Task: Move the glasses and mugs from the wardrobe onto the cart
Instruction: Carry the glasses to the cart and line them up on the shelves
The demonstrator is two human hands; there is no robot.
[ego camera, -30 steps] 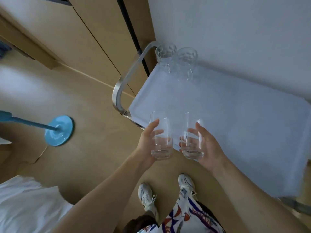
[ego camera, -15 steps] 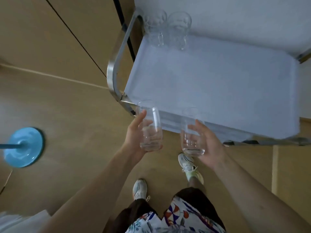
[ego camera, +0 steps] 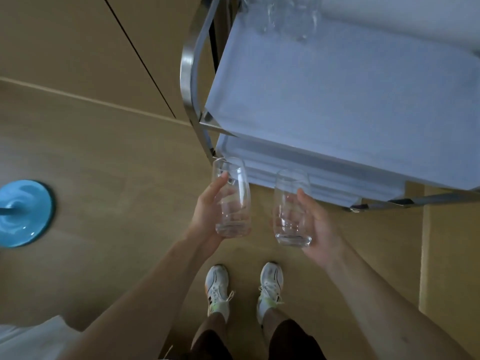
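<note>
My left hand [ego camera: 207, 219] grips a clear tall glass [ego camera: 233, 201] upright, in front of the cart's near left corner. My right hand [ego camera: 318, 227] grips a second clear glass [ego camera: 289, 206] beside it, a short gap between the two. Both glasses hang over the floor, just short of the cart's front edge. The cart [ego camera: 337, 105] has a pale blue-white top tray and a metal handle [ego camera: 188, 68] on its left. Two clear glass mugs [ego camera: 288, 14] stand at the tray's far left corner, cut off by the frame's top edge.
Wooden wardrobe doors [ego camera: 91, 40] rise at the left behind the cart. A blue round base on a pole [ego camera: 23, 213] lies on the wooden floor at far left. My white shoes [ego camera: 244, 287] stand below the glasses. White fabric [ego camera: 31, 341] shows at bottom left.
The view has dropped and closed in on the cart, so its tray sits higher in frame. Both hands keep hold of their glasses, now lower than the tray's front edge.
</note>
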